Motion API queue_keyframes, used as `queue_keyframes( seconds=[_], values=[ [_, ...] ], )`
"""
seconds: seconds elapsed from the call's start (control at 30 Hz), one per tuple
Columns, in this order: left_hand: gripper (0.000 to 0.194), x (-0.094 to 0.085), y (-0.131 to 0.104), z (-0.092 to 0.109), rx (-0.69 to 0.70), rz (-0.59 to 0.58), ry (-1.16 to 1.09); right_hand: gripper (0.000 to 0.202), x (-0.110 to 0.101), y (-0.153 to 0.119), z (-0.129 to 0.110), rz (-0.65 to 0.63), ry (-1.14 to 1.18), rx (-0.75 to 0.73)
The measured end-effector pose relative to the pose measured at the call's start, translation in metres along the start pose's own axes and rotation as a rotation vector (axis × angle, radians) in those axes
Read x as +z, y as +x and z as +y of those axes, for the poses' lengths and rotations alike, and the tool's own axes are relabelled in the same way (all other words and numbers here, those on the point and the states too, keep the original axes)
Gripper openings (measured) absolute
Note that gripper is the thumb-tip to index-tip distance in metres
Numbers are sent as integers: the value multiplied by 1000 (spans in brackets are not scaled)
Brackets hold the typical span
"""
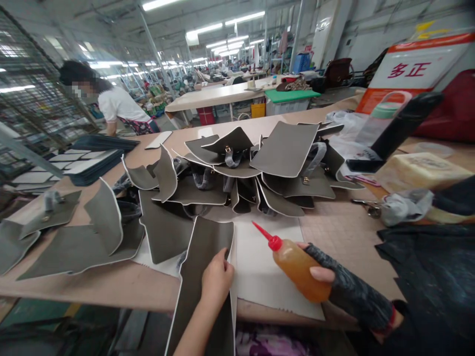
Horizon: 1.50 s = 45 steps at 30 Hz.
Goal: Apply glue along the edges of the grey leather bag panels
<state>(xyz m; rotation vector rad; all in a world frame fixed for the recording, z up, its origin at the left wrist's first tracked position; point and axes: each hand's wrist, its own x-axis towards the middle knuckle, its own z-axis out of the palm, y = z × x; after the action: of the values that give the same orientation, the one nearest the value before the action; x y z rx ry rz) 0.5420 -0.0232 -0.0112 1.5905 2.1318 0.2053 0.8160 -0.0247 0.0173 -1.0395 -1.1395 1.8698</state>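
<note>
A long grey leather panel [210,237] with pale edges runs toward me over the table's front edge. My left hand [218,277] lies on it with curled fingers, gripping near its right edge. In my right hand [322,267], which wears a dark fingerless sleeve, is a squeeze bottle [297,267] of amber liquid. Its red nozzle points up and left, above a white sheet [267,277] and apart from the panel. Behind it, several grey leather bag pieces [285,148] with metal clasps and plastic-wrapped handles lie in a loose pile.
More grey pieces [81,247] lie on the left, near stacks of dark panels [92,165]. To the right are a yellowish block [425,173], a black stand-like object [406,123] and dark sheet material [430,267]. A person in a white top [120,106] stands beyond the table's left side.
</note>
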Motion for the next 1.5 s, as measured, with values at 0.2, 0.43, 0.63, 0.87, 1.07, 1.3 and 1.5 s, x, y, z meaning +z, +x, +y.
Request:
queue_keyframes(
  seconds=[0.2, 0.43, 0.63, 0.87, 1.07, 1.3, 1.5],
  values=[
    [35, 4, -1, 12, -38, 20, 80, 47, 1, 8, 8, 97, -76, -63],
    [22, 2, 6, 1, -34, 48, -81, 44, -5, 36, 20, 225, -444, -169],
    [22, 11, 15, -12, -31, 65, -257, 36, 12, 44, 8, 177, -680, -266],
    [21, 11, 14, -11, -22, 71, -335, 31, 20, 57, -2, 214, -908, -416],
    [22, 15, 17, -16, -16, 67, -341, 38, 19, 71, -7, 254, -1059, -446],
    [25, 17, 19, -18, -11, 80, -339, 38, 18, 79, -15, 178, -1138, -381],
    [26, 15, 19, -16, -10, 90, -333, 40, 17, 82, -15, 180, -1114, -427]
  ],
)
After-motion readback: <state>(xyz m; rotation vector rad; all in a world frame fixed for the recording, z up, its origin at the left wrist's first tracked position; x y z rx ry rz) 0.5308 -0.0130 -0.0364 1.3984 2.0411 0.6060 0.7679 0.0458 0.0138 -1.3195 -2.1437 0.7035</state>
